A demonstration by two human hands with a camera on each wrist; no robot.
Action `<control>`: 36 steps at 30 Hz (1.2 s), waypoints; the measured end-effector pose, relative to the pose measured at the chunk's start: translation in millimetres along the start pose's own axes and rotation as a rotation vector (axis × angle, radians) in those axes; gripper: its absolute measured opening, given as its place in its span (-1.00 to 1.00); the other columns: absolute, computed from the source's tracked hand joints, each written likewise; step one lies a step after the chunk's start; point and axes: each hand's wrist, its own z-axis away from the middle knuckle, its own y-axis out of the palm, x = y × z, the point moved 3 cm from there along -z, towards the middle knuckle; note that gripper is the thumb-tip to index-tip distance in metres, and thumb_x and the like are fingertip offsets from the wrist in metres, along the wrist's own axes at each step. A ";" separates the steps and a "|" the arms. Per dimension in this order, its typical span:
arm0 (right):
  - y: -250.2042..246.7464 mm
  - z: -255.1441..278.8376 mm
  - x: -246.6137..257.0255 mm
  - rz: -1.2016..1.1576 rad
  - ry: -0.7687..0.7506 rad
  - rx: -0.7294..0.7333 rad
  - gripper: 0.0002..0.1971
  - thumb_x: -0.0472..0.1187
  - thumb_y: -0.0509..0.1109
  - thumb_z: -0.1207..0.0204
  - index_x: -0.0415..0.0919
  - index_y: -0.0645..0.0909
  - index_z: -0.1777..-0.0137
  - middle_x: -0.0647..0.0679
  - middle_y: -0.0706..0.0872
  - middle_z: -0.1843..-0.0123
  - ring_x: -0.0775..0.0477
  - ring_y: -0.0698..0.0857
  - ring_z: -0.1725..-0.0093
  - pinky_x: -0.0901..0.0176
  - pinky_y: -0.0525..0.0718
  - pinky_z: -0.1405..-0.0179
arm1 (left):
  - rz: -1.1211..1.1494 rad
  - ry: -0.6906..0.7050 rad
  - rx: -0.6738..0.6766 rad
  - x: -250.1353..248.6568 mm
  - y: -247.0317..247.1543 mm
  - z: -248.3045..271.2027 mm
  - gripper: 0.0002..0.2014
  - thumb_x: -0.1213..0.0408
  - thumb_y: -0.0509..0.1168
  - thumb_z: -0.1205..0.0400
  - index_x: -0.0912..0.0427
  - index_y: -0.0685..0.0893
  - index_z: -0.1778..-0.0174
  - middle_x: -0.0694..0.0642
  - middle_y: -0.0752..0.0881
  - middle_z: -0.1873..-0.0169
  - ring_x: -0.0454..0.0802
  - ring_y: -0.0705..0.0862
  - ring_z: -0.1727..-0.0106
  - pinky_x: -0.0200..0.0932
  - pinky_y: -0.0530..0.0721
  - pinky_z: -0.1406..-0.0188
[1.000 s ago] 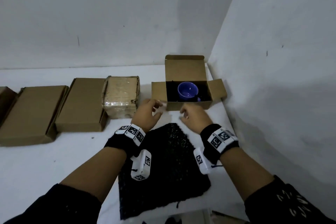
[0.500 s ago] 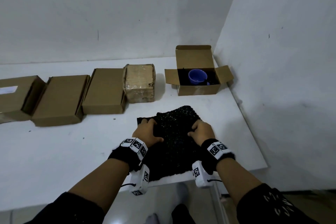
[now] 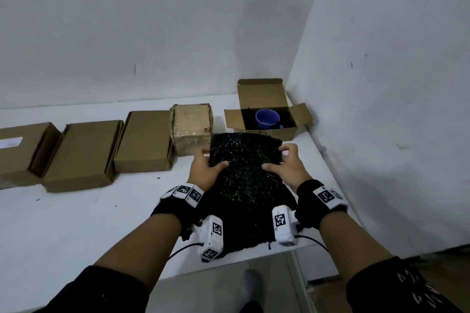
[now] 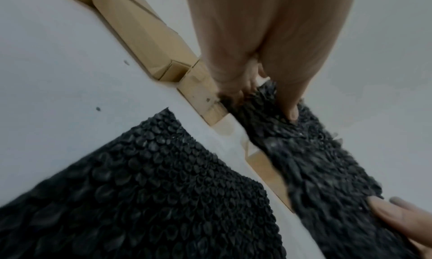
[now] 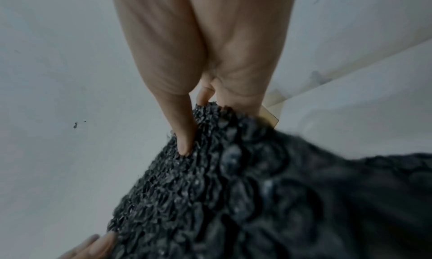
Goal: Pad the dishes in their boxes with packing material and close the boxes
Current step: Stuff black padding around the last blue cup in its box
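Your left hand and right hand each pinch the far edge of the black bubble-wrap sheet, thumbs on top and fingers curled under. That edge is lifted off the table; the sheet's near end lies at the near edge. Its long axis runs from you toward the back wall. The far edge points at the open box in the far right corner, which holds a blue cup standing upright, mouth up, with its lid flap raised. Left of it, along the back of the table, a taped box and three closed flat boxes sit in a row.
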 end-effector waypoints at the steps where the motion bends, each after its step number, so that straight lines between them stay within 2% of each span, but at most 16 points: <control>1: -3.7 -1.4 1.7 -0.039 0.003 -0.021 -0.47 -0.38 0.55 -0.37 -0.11 0.26 -0.11 -0.30 0.61 -0.18 -0.27 0.65 -0.17 -0.21 0.63 -0.23 | 0.019 0.032 -0.009 -4.9 -2.7 -2.4 -0.44 0.30 0.52 -0.45 0.09 0.27 -0.16 0.22 0.67 -0.04 0.16 0.70 -0.07 0.09 0.68 -0.15; 4: -10.0 -3.3 14.1 -0.021 -0.062 -0.073 -0.62 -0.39 0.50 -0.43 -0.11 0.36 -0.06 -0.31 0.66 -0.10 -0.24 0.67 -0.10 -0.16 0.66 -0.17 | 0.008 0.175 0.019 -18.9 -9.0 -7.0 -0.44 0.38 0.51 -0.45 0.04 0.26 -0.16 0.24 0.61 -0.05 0.13 0.68 -0.08 0.04 0.67 -0.17; 6: -10.1 -4.6 24.4 0.081 -0.136 -0.045 -0.76 -0.39 0.44 -0.48 -0.13 0.52 -0.06 -0.15 0.65 -0.12 -0.11 0.61 -0.17 0.08 0.57 -0.15 | -0.105 0.281 0.056 -30.0 -10.6 -8.7 -0.61 0.37 0.45 -0.51 0.06 0.46 -0.16 0.10 0.63 -0.10 0.05 0.65 -0.18 -0.03 0.61 -0.25; 9: -7.1 -9.3 33.6 0.172 -0.168 0.104 -0.60 -0.31 0.49 -0.46 -0.10 0.60 -0.30 -0.02 0.60 -0.29 0.04 0.52 -0.32 0.20 0.48 -0.29 | -0.161 0.287 0.127 -42.3 -13.1 -13.9 -0.56 0.32 0.47 -0.51 0.11 0.59 -0.31 0.06 0.62 -0.26 -0.01 0.58 -0.32 -0.04 0.55 -0.37; 11: -8.4 -12.8 40.0 0.299 -0.203 0.113 -0.51 -0.25 0.56 -0.39 -0.10 0.60 -0.34 0.01 0.57 -0.26 0.07 0.48 -0.32 0.23 0.41 -0.36 | -0.140 0.235 0.156 -48.7 -16.9 -18.2 -0.45 0.27 0.53 -0.44 0.10 0.57 -0.36 0.07 0.61 -0.28 -0.02 0.59 -0.30 -0.03 0.60 -0.33; 14: -12.1 -21.2 48.4 0.448 -0.295 0.043 -0.67 -0.25 0.57 -0.38 -0.30 0.70 -0.13 0.03 0.49 -0.07 0.07 0.47 -0.19 0.46 0.34 -0.12 | -0.271 0.276 0.114 -59.4 -24.6 -24.5 -0.61 0.22 0.54 -0.43 0.13 0.70 -0.18 0.04 0.66 -0.10 -0.06 0.63 -0.13 -0.25 0.60 -0.13; 16: -15.4 -28.5 52.2 0.423 -0.324 0.012 -0.78 -0.25 0.57 -0.38 -0.31 0.70 0.02 -0.06 0.44 -0.19 0.04 0.45 -0.24 0.49 0.37 -0.12 | -0.378 0.373 0.069 -68.2 -27.9 -27.4 -0.82 0.21 0.50 -0.48 0.20 0.74 0.08 0.03 0.63 0.11 -0.04 0.60 0.02 -0.40 0.46 0.10; 18: -17.5 -37.1 56.7 0.395 -0.362 0.017 -0.85 -0.23 0.56 -0.40 -0.21 0.66 0.11 -0.08 0.43 -0.35 0.04 0.41 -0.36 0.35 0.39 -0.30 | -0.393 0.425 0.037 -73.3 -29.8 -32.7 -0.85 0.23 0.50 -0.47 0.18 0.66 0.24 0.03 0.54 0.11 -0.06 0.53 0.02 -0.48 0.38 0.17; 20: -17.8 -47.4 60.8 0.355 -0.380 0.033 -0.86 -0.21 0.52 -0.44 -0.16 0.61 0.09 -0.06 0.55 -0.30 0.02 0.49 -0.34 0.21 0.41 -0.31 | -0.398 0.459 0.048 -76.4 -27.4 -39.5 -0.78 0.26 0.52 -0.45 0.13 0.57 0.29 0.09 0.53 -0.06 -0.07 0.52 -0.10 -0.44 0.38 -0.01; 23: -14.4 -59.1 69.5 0.328 -0.391 0.037 -0.85 -0.20 0.47 -0.49 -0.14 0.53 0.08 0.01 0.61 0.04 0.00 0.59 -0.06 0.15 0.49 -0.09 | -0.348 0.465 0.166 -85.2 -16.0 -45.3 -0.64 0.27 0.54 -0.41 0.11 0.50 0.02 0.04 0.58 -0.18 -0.09 0.62 -0.15 -0.23 0.58 -0.10; 25: -12.0 -67.6 74.5 0.324 -0.393 0.039 -0.83 -0.23 0.47 -0.49 -0.15 0.51 0.06 -0.01 0.60 0.03 -0.01 0.57 -0.06 0.15 0.48 -0.09 | -0.290 0.416 0.270 -90.9 -4.5 -51.2 -0.51 0.25 0.55 -0.41 0.10 0.45 -0.16 -0.01 0.64 -0.08 -0.14 0.67 -0.03 -0.23 0.68 0.00; 27: -11.7 -77.0 79.6 0.308 -0.349 0.018 -0.79 -0.23 0.48 -0.47 -0.15 0.52 -0.02 -0.04 0.62 -0.05 -0.02 0.59 -0.11 0.17 0.50 -0.11 | -0.350 0.396 0.291 -93.2 6.9 -59.3 -0.60 0.27 0.50 -0.46 0.09 0.55 -0.17 0.00 0.69 0.09 -0.14 0.68 0.07 -0.28 0.64 0.03; 30: -18.4 -88.5 84.4 0.484 -0.397 -0.209 -0.58 -0.12 0.55 -0.39 -0.15 0.52 -0.20 -0.11 0.57 -0.21 -0.10 0.54 -0.24 0.06 0.55 -0.23 | -0.404 0.352 0.250 -92.7 20.3 -75.7 -0.83 0.25 0.39 -0.56 0.17 0.69 -0.04 0.07 0.75 0.08 -0.02 0.70 0.03 -0.12 0.63 -0.10; 32: -23.0 -88.5 87.4 0.649 -0.524 -0.392 -0.51 -0.02 0.55 -0.37 -0.13 0.53 -0.25 -0.15 0.49 -0.26 -0.15 0.47 -0.28 0.01 0.49 -0.28 | -0.315 0.283 0.241 -92.4 26.8 -83.8 -0.88 0.26 0.34 -0.60 0.23 0.68 0.03 0.10 0.73 0.14 0.01 0.69 0.07 -0.14 0.62 -0.01; 34: -18.9 -90.9 85.1 0.652 -0.592 -0.290 -0.50 0.09 0.51 -0.38 -0.09 0.56 -0.28 -0.11 0.51 -0.24 -0.12 0.47 -0.27 -0.02 0.48 -0.31 | -0.189 0.234 0.289 -95.5 32.2 -88.0 -0.94 0.30 0.29 -0.64 0.17 0.66 0.07 0.05 0.70 0.24 -0.05 0.67 0.17 -0.32 0.62 0.17; 36: -10.5 -96.9 75.9 0.598 -0.547 -0.038 -0.44 0.19 0.46 -0.39 -0.04 0.55 -0.34 -0.05 0.58 -0.28 -0.09 0.50 -0.31 -0.12 0.47 -0.36 | -0.086 0.231 0.370 -101.1 38.1 -89.2 -0.89 0.36 0.25 -0.67 0.09 0.65 0.06 -0.02 0.69 0.27 -0.20 0.67 0.26 -0.43 0.60 0.24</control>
